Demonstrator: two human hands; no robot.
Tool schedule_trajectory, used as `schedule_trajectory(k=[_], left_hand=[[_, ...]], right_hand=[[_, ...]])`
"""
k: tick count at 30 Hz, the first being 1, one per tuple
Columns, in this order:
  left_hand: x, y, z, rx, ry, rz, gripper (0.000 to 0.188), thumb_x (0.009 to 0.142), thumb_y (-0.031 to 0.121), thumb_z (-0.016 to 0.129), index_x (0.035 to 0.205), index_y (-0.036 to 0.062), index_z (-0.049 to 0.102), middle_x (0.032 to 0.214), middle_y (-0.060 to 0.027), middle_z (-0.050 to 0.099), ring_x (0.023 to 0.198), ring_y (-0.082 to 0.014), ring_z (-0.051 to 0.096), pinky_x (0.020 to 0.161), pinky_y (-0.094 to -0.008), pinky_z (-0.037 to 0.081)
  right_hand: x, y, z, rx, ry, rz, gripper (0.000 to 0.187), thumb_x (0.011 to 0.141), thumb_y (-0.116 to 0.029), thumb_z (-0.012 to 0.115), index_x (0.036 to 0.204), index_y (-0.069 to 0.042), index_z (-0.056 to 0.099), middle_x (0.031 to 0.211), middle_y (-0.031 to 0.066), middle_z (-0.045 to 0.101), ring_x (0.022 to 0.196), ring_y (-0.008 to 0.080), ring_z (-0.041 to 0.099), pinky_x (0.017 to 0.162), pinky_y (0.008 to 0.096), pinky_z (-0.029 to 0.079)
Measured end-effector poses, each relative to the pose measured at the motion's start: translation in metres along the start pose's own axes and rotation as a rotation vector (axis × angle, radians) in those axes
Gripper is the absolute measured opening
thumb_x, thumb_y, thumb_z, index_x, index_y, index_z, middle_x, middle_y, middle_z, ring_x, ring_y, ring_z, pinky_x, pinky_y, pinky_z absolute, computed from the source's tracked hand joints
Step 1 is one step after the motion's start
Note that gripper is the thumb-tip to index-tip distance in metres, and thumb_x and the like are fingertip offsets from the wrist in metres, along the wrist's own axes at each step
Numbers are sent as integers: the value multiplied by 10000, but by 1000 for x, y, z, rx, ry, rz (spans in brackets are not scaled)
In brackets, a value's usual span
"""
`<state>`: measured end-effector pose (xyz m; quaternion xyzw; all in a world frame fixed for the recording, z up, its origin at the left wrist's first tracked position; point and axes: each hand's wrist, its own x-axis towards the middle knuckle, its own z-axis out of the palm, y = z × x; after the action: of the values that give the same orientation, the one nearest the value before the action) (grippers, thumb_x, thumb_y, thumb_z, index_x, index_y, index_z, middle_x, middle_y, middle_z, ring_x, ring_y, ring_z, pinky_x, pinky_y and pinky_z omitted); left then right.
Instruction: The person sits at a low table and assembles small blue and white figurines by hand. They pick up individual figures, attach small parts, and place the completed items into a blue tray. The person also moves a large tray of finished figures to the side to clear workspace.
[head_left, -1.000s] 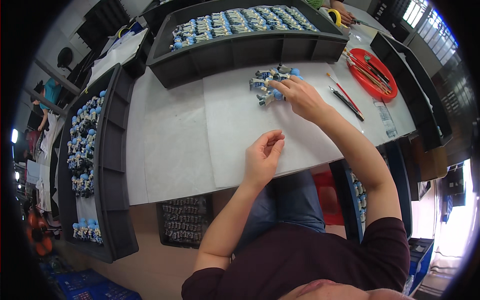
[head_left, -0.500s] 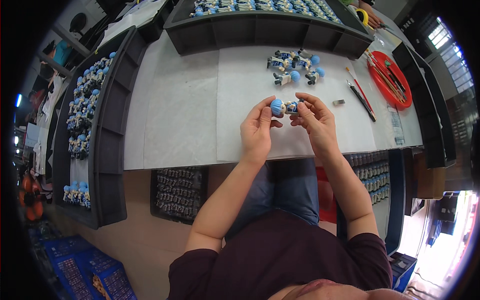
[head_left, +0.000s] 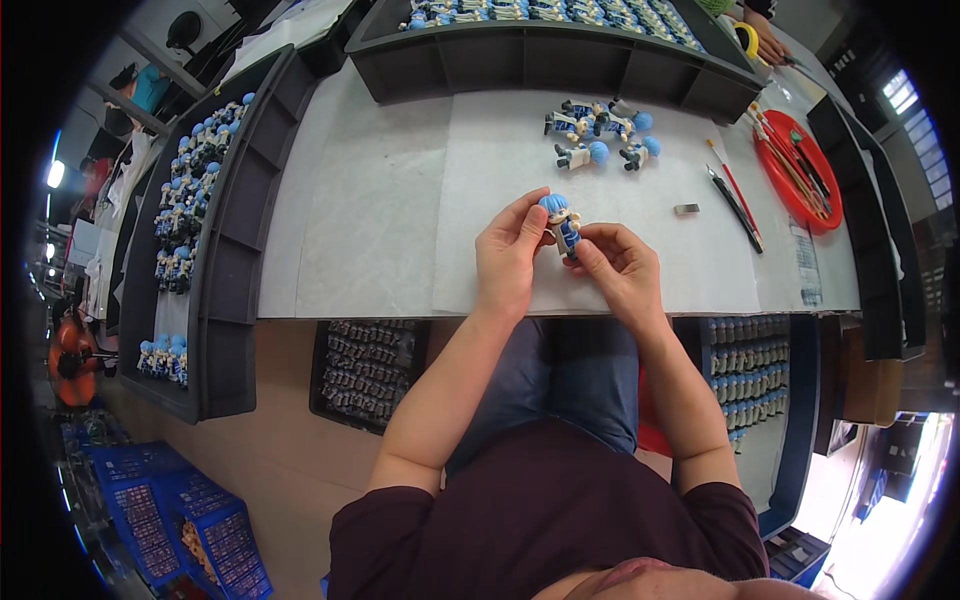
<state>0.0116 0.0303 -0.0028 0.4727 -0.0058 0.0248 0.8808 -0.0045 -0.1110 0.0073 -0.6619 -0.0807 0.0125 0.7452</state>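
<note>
Between my two hands I hold a small figurine (head_left: 566, 234) with light blue hair and a blue and white outfit, its head up and its body slightly tilted. The fingers of my left hand (head_left: 512, 255) grip it by the head. My right hand (head_left: 622, 272) pinches its lower body between thumb and fingers. Beyond my hands, several similar figurines (head_left: 598, 153) lie in a loose group on the white sheet (head_left: 480, 150). To the right of my right hand rests a small grey block (head_left: 686, 210).
A grey crate (head_left: 560, 55) full of figurines stands at the back, another crate (head_left: 228, 240) at the left. On the right lie a red brush (head_left: 730, 178), a black-handled tool (head_left: 735, 205) and a red tray (head_left: 835, 213) with brushes. Another person's hand (head_left: 768, 45) shows far right.
The figurine has turned from lying sideways to nearly upright. My right hand has moved down from its far end to its lower body. The whole view has shifted slightly.
</note>
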Motion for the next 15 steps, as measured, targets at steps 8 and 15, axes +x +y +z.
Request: schedule_trajectory(k=[8,15], left_hand=[[-1,2,-1,-29,-23,-33,282,923,179,513,1138,1,560,1015,-108,629,876,-139,595,778,-282,483],[-2,3,-1,-33,-44,-53,288,941,165,474,1165,-2,544,1078,-132,612,907,-139,586,797,-281,479]], right_hand=[[-2,0,-1,-59,22,-7,324,765,-71,718,1023,49,560,900,116,626,829,144,620,719,248,525],[-2,-1,0,-43,32,-10,308,761,-31,709,1011,56,550,943,120,609,831,151,618,722,252,531]])
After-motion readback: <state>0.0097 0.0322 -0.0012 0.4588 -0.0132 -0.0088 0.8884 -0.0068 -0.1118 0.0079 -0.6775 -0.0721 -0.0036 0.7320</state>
